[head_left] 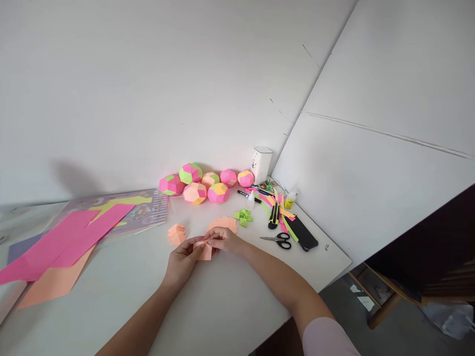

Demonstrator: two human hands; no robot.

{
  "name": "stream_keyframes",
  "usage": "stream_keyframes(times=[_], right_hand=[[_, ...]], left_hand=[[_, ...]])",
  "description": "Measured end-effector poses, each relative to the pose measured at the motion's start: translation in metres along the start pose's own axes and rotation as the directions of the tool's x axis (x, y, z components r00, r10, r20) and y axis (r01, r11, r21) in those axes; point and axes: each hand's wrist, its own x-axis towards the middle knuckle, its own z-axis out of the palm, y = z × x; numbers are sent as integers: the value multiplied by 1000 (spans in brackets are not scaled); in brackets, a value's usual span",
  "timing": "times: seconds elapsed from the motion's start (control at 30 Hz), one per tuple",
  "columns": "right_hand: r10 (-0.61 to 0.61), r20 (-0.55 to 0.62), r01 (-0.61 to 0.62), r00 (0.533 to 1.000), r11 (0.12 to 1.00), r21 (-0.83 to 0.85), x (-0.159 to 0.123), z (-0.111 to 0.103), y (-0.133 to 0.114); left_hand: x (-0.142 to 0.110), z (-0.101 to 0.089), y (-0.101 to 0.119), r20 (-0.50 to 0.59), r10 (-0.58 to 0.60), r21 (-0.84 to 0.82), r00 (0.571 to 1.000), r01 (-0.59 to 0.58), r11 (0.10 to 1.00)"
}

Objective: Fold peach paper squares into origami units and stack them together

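Thin, straight-edged peach paper (205, 253) in left grip (182, 258) and right grip (225, 241)

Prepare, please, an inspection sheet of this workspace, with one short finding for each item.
Surface: white table, with things spread left, back and right.
Things in work: small peach paper in the hands; folded peach pieces and green folded pieces beyond.
Clutter: scissors, yellow-black cutter, paper strips and black phone-like item at right; large coloured sheets at left; seven paper balls at back.
Grippers: bare hands; left hand and right hand both hold the small peach paper.
Cables: none clearly seen; small items by the white container are hard to tell apart.
Surroundings: white wall behind, white panel at right; wooden frame low at right.
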Motion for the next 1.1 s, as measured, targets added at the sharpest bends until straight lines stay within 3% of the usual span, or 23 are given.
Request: stream_keyframes(times=[0.17, 0.27, 0.47, 0.7, 0.93, 1.03, 1.1], right_hand=[[-12, 30, 13, 999, 1000, -23, 0, -3, -1], [-16, 45, 17, 999, 999, -32, 2, -5, 0], [-38, 41, 40, 998, 997, -65, 6, -7, 3], [-24, 4, 24, 1000, 998, -54, 8, -7, 11], [13, -15, -13, 1000, 998, -67, 6, -5, 4], [15, -14, -16, 1000, 998, -62, 5, -5, 2], [6, -8, -7, 1000, 998, -61, 4, -4, 2]], left_hand=[[1, 0, -2, 62, 40, 29, 997, -41, 999], [3, 1, -3, 47, 57, 53, 997, -59, 997], [5, 4, -2, 18, 103, -14, 995, -103, 995], [6, 4, -4, 31, 74, -131, 997, -70, 989], [15, 0, 2, 167, 34, -128, 985, -13, 992], [21, -9, 6, 278, -6, -101, 961, 35, 994], [22, -14, 6, 276, 0, -88, 961, 25, 996]])
